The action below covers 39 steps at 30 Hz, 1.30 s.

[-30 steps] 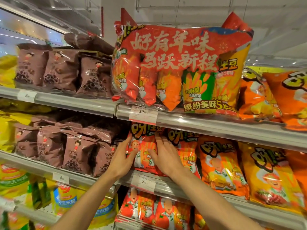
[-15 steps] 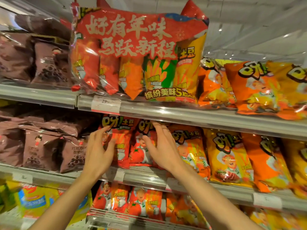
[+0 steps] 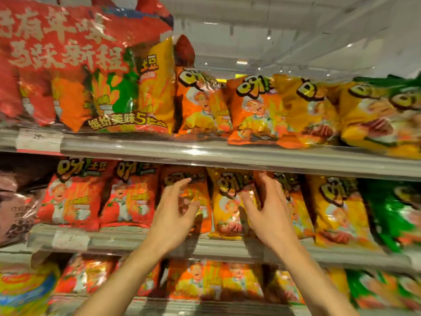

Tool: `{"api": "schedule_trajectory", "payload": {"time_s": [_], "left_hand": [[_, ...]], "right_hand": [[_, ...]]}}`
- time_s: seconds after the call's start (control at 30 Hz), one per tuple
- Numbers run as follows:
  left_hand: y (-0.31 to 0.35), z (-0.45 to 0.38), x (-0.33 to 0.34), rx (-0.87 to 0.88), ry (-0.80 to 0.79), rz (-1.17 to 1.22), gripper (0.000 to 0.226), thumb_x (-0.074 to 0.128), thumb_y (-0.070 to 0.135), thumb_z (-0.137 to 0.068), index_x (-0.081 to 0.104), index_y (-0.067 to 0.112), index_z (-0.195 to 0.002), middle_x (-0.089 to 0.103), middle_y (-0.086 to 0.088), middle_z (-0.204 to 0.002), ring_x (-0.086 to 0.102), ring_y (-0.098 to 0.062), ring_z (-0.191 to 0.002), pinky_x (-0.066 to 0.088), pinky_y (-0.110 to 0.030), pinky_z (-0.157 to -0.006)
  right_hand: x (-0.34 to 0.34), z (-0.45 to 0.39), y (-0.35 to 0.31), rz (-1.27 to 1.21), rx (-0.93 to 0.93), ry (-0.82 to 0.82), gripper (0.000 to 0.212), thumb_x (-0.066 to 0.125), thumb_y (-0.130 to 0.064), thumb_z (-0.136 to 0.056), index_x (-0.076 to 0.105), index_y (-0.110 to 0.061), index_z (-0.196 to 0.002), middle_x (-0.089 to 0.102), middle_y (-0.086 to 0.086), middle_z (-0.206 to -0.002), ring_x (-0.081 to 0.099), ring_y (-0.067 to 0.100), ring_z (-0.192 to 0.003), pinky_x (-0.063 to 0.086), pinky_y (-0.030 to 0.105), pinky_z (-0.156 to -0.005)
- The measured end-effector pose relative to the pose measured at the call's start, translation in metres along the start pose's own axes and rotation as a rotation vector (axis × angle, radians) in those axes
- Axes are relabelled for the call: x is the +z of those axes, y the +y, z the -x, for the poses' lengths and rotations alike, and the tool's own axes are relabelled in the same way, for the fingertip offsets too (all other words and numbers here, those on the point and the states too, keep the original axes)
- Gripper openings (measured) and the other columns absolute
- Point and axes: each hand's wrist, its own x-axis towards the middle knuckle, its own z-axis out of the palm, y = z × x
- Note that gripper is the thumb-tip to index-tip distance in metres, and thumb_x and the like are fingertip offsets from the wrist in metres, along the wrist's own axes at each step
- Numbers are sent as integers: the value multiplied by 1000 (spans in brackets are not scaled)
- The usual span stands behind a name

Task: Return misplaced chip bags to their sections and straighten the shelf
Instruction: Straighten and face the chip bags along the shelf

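Head view shows the person working along the middle shelf (image 3: 227,247) of a snack display, both hands raised to the row of chip bags. The left hand (image 3: 175,215) is spread open with its fingers resting against a dark orange bag (image 3: 182,179), not closed on it; the right hand (image 3: 266,206) is also spread, its fingers reaching into the gap between a yellow bag (image 3: 227,201) and the next orange-yellow one (image 3: 293,201), though motion blur hides whether it grips anything. To the left, two red bags (image 3: 75,197) stand upright and even — that stretch looks already tidy. The orange and yellow bags under the hands lean and overlap, so the straightening appears to be mid-way here. Further right, more yellow bags and a green bag (image 3: 391,213) sit tilted, and the upper shelf's bags (image 3: 262,110) slump forward — likely work left. No bag is clearly out of its section, as far as the blur allows.
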Motion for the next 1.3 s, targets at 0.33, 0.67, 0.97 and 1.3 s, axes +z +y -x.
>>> {"api": "schedule_trajectory", "payload": {"time_s": [0.33, 0.67, 0.97, 1.3], "left_hand": [[33, -18, 97, -181, -147, -359, 79, 54, 65, -87, 29, 22, -148, 59, -10, -127, 54, -32, -118, 47, -44, -94], [37, -20, 108, -164, -126, -314, 91, 53, 69, -88, 17, 18, -155, 60, -7, -120, 61, -25, -108, 50, -34, -83], [55, -20, 98, -222, -70, -33, 85, 61, 59, -89, 19, 28, -157, 33, -2, -153, 38, -21, -139, 30, -26, -97], [29, 5, 0, -158, -14, 67, 75, 67, 55, -85, 28, 51, -149, 35, 22, -143, 32, 0, -134, 31, -33, -107]], "right_hand": [[-42, -3, 113, 134, 194, -178, 97, 61, -63, -83, 22, -10, -154, 30, 16, -156, 26, 29, -145, 25, 38, -117], [-39, -10, 131, -64, 318, -269, 114, 64, -73, -73, 6, -23, -158, 14, 2, -163, 23, 23, -148, 29, 40, -115], [-52, -14, 129, -260, 372, -171, 102, 68, -70, -72, 22, -31, -154, 32, 0, -158, 36, 24, -142, 38, 45, -111], [-20, -5, 80, -191, 350, -91, 97, 73, -61, -75, 26, -25, -152, 34, 6, -155, 35, 26, -141, 36, 45, -110]]}}
